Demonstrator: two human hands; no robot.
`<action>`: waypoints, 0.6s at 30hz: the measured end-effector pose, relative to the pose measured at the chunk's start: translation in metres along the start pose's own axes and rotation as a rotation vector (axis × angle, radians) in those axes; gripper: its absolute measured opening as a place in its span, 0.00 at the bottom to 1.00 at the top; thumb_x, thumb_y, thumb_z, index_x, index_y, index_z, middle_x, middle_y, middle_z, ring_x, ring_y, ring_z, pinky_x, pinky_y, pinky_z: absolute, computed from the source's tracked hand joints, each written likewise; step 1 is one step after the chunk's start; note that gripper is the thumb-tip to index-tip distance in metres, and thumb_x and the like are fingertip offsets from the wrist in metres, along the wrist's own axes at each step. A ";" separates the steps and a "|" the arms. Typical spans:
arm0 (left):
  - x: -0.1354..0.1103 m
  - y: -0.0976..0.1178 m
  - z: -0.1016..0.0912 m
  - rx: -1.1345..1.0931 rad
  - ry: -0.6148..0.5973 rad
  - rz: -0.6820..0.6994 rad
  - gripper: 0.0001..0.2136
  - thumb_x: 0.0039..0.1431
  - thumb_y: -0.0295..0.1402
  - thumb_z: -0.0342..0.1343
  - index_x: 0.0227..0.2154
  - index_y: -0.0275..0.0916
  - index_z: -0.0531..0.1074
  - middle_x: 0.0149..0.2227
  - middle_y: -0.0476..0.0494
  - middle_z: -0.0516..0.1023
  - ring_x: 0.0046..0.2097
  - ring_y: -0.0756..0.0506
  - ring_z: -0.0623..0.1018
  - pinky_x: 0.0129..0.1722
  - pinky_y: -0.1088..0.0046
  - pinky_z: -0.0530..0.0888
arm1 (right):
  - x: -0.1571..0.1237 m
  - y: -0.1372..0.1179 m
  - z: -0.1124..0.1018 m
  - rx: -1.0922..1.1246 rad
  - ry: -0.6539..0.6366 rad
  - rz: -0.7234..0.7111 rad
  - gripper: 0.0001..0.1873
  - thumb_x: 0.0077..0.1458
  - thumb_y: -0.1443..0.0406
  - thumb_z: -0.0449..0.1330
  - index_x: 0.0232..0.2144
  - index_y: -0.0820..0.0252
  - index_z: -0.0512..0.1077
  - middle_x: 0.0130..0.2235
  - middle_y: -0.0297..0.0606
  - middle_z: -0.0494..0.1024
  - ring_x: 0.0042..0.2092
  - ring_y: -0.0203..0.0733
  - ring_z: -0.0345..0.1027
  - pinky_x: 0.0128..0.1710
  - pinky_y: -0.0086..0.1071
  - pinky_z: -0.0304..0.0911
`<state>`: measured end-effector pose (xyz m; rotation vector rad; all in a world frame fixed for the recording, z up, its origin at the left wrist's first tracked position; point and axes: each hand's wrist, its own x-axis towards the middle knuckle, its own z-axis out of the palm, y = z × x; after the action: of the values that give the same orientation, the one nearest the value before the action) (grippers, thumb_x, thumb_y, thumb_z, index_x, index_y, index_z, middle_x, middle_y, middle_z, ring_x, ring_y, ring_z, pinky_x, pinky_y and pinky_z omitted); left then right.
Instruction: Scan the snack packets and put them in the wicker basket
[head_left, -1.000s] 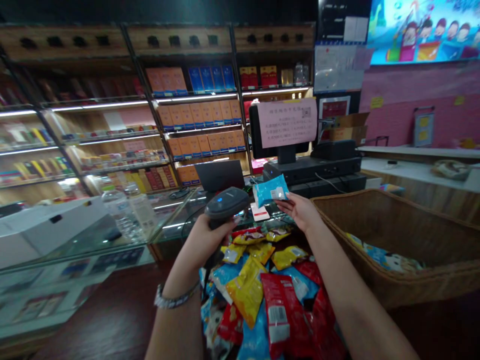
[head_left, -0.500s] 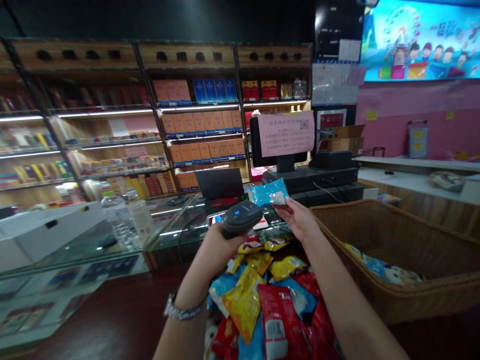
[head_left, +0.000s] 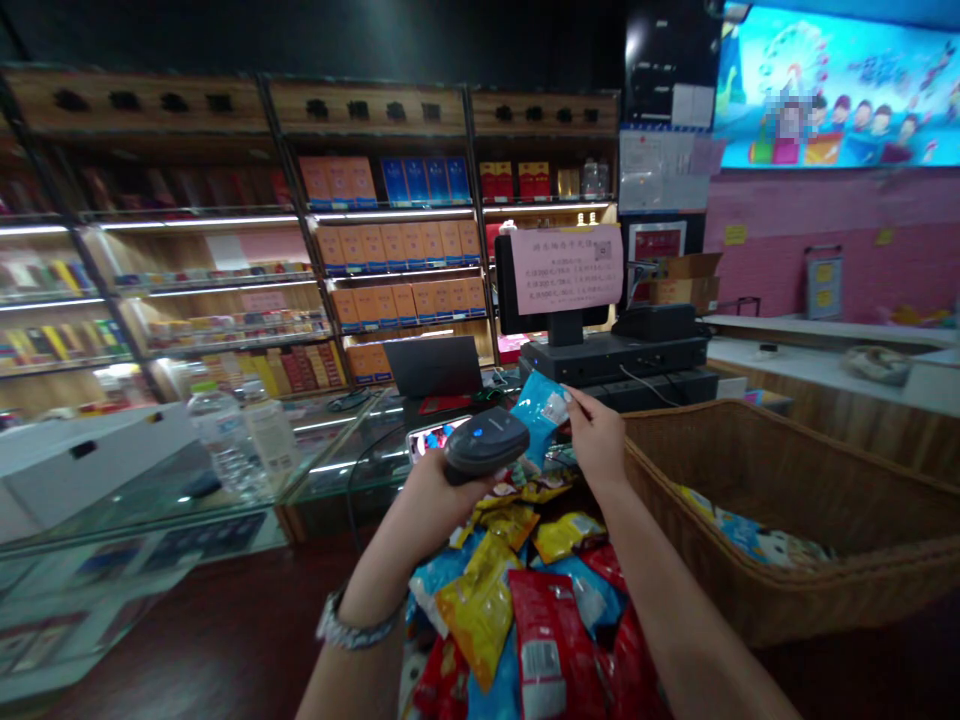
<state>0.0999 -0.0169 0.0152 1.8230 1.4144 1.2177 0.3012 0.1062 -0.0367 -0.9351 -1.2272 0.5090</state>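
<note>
Right beside the scanner (head_left: 486, 445), the blue packet (head_left: 538, 412) is pinched by the right hand (head_left: 598, 438).

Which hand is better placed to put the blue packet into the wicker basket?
Right, probably. The right hand pinches the blue packet, and the wicker basket sits directly on that side. The left hand is full, gripping the scanner, and is farther from the basket.

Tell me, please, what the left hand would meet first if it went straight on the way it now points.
Probably the small light-blue plastic packet pinched in the right hand, just beyond the dark grey handheld scanner the left hand grips.
</note>
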 end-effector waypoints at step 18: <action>0.002 -0.008 -0.002 0.083 -0.028 0.009 0.09 0.48 0.36 0.65 0.32 0.38 0.81 0.24 0.47 0.80 0.24 0.46 0.74 0.22 0.73 0.69 | 0.002 0.000 -0.003 -0.026 -0.030 0.007 0.24 0.60 0.56 0.55 0.53 0.60 0.77 0.50 0.43 0.81 0.46 0.48 0.78 0.47 0.38 0.73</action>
<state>0.0947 -0.0130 0.0102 1.8963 1.4622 1.1486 0.3046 0.1063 -0.0357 -0.9573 -1.2601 0.5155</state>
